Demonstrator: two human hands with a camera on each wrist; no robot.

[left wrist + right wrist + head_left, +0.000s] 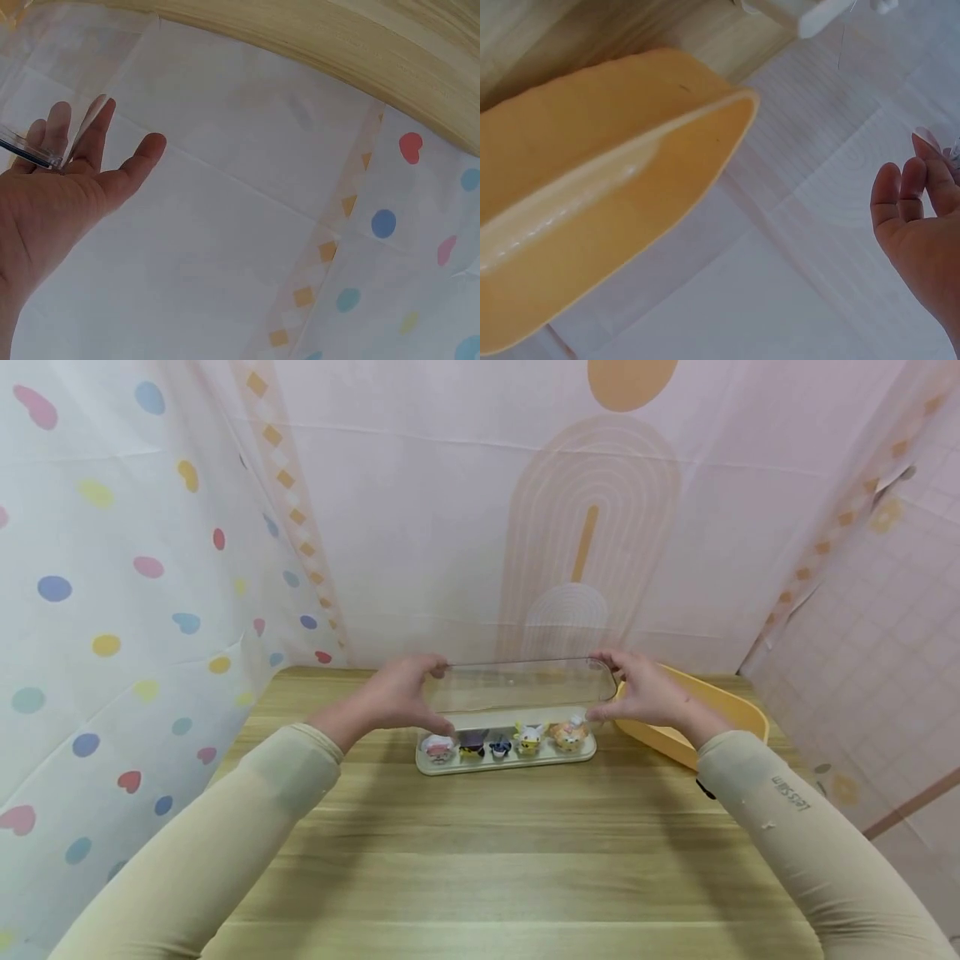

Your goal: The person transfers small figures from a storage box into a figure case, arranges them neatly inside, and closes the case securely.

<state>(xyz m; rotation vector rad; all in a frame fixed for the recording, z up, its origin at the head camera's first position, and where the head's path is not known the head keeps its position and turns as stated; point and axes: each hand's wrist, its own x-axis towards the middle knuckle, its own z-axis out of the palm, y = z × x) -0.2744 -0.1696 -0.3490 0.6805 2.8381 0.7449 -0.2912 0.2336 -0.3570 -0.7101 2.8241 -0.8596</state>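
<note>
A clear, long plastic cover (521, 683) is held at both ends above a cream base (480, 768). My left hand (397, 695) grips its left end, and my right hand (647, 695) holds the right end. Along the base stands a row of small figurines (528, 739), among them a pink-and-white one (437, 748) at the left and an orange one (568, 736) at the right. In the left wrist view, the cover's edge (30, 155) lies within my left hand (56, 195). My right hand's (930, 240) grip is mostly cut off in its wrist view.
A yellow plastic bin (731, 710) stands on the wooden table (510, 868), just right of and partly behind my right wrist. Patterned cloth (420, 527) hangs behind the table and along both sides. A small black thing (705, 789) shows beside the right sleeve.
</note>
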